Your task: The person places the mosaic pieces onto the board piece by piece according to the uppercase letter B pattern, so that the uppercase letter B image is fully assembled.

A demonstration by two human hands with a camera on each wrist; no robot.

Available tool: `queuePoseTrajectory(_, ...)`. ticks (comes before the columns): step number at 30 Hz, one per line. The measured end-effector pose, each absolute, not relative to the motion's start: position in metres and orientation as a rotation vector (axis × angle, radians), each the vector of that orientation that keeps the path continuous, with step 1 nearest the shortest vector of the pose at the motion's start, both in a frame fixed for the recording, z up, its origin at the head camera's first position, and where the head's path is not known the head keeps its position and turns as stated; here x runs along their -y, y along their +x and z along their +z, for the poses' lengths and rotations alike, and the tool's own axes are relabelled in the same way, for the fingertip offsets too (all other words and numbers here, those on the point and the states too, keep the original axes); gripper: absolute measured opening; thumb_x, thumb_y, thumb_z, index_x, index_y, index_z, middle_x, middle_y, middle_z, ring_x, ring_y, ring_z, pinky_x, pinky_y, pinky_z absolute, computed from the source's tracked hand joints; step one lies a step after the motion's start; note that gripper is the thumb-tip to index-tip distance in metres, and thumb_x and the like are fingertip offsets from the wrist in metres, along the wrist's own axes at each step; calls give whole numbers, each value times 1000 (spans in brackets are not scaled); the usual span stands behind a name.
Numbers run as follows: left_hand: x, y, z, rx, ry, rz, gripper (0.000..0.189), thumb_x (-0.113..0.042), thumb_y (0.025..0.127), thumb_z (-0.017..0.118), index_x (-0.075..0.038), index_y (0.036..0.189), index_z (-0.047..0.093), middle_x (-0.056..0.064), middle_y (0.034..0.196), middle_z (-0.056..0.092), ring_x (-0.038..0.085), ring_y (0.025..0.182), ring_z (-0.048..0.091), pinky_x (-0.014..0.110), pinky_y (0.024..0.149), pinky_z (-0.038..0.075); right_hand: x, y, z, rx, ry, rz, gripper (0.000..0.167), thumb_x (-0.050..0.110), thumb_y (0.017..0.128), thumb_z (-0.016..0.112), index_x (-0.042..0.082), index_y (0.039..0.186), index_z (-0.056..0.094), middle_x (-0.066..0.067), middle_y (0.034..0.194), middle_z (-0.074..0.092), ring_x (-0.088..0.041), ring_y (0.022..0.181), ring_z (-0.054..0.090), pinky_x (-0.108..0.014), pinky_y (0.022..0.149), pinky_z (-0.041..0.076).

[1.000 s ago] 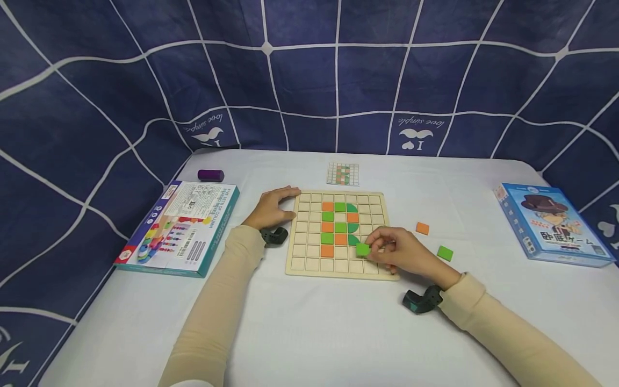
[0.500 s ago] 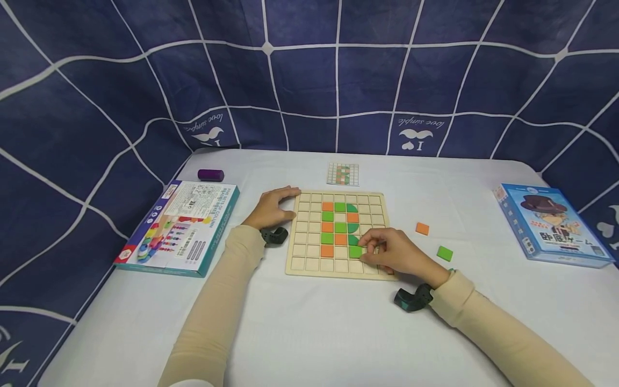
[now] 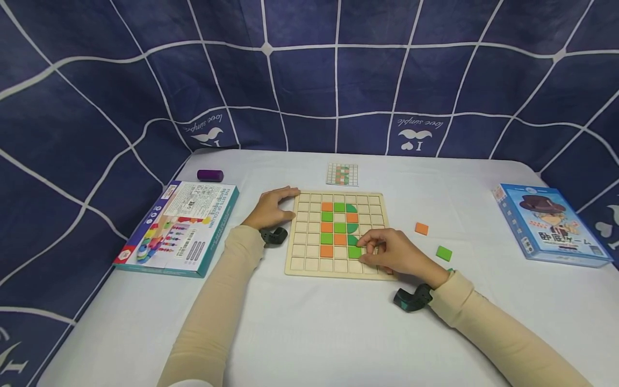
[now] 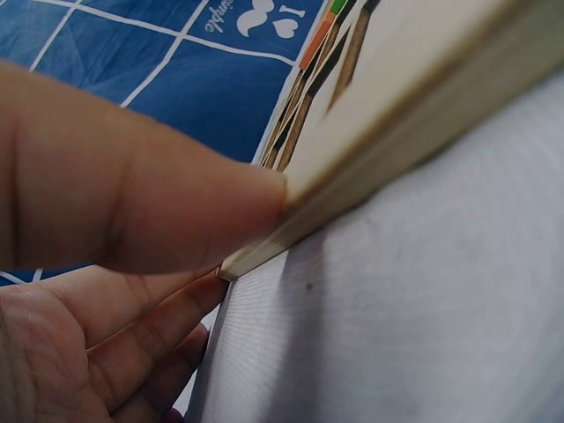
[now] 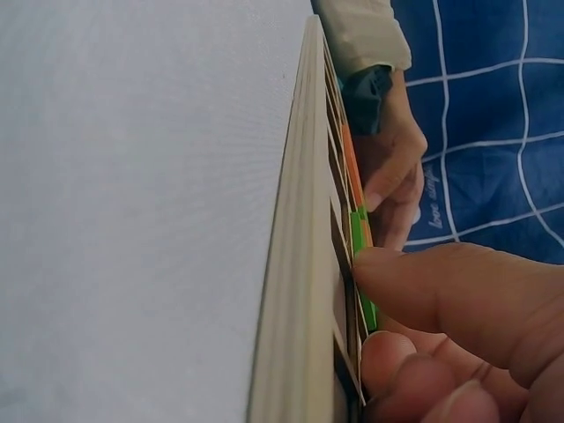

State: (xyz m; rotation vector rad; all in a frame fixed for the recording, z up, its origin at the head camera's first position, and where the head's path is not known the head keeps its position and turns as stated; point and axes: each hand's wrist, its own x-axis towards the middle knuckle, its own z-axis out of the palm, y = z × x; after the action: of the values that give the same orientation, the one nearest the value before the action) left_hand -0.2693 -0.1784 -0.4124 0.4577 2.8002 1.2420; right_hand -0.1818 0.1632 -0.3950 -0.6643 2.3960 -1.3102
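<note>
A wooden grid board (image 3: 298,264) lies on the white table, its middle cells filled with orange squares, green squares and dark green rounded tiles. My left hand (image 3: 271,208) rests at the board's left edge. Its thumb (image 4: 150,189) touches the rim in the left wrist view. Over the lower right of the board, my right hand (image 3: 395,251) has thumb and curled fingers at a light green square tile (image 3: 354,252), which sits level in a cell below the rounded tiles. The right wrist view shows the thumb tip against that tile. Some right-hand cells are hidden under this hand.
Loose on the table at right are an orange square (image 3: 422,229) and a green square (image 3: 444,253). Behind the board lies a small pattern card (image 3: 343,174). Boxes flank it: a toy box (image 3: 181,231) left, a blue box (image 3: 553,226) right. A purple cylinder (image 3: 210,176) lies back left.
My right hand has moved slightly left and lowered the green square tile from above the board into a cell, then stayed there. The left hand has not moved.
</note>
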Motion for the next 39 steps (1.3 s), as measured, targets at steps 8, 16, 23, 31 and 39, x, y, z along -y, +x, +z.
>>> queuePoseTrajectory(8, 177, -270, -412, -2807, 459, 1230, 68, -3, 86, 76, -3, 152, 61, 13, 163, 53, 31, 160, 36, 48, 134, 24, -165, -181, -395, -2384, -643, -1325, 25, 3, 93, 82, -2, 116, 73, -2, 83, 62, -8, 47, 47, -22, 42, 41)
queuePoseTrajectory(16, 175, -270, -411, -2816, 459, 1219, 68, -3, 87, 76, -2, 153, 60, 14, 163, 54, 32, 160, 37, 48, 134, 24, -172, -182, -394, -2334, -660, -1357, 24, 4, 95, 79, -4, 118, 73, -3, 87, 63, -9, 51, 49, -22, 44, 44)
queuePoseTrajectory(23, 173, -269, -408, -2813, 452, 1201, 69, -4, 86, 76, -2, 153, 60, 13, 164, 53, 31, 160, 36, 48, 135, 23, -194, -179, -386, -2317, -729, -1361, 22, 3, 100, 74, -5, 120, 72, -4, 90, 61, -10, 57, 53, -24, 48, 49)
queuePoseTrajectory(31, 175, -268, -410, -2806, 418, 1208, 68, -3, 87, 76, -4, 154, 60, 12, 164, 53, 30, 161, 35, 47, 135, 23, -231, -180, -378, -2307, -735, -1352, 24, 2, 103, 69, -7, 125, 70, -6, 96, 62, -12, 59, 57, -27, 52, 54)
queuePoseTrajectory(39, 177, -269, -411, -2808, 426, 1216, 68, -4, 88, 75, -3, 154, 59, 12, 164, 52, 31, 161, 35, 48, 135, 23, -269, -183, -376, -2308, -787, -1342, 25, 0, 105, 66, -13, 126, 67, -6, 87, 65, -16, 57, 57, -29, 49, 55)
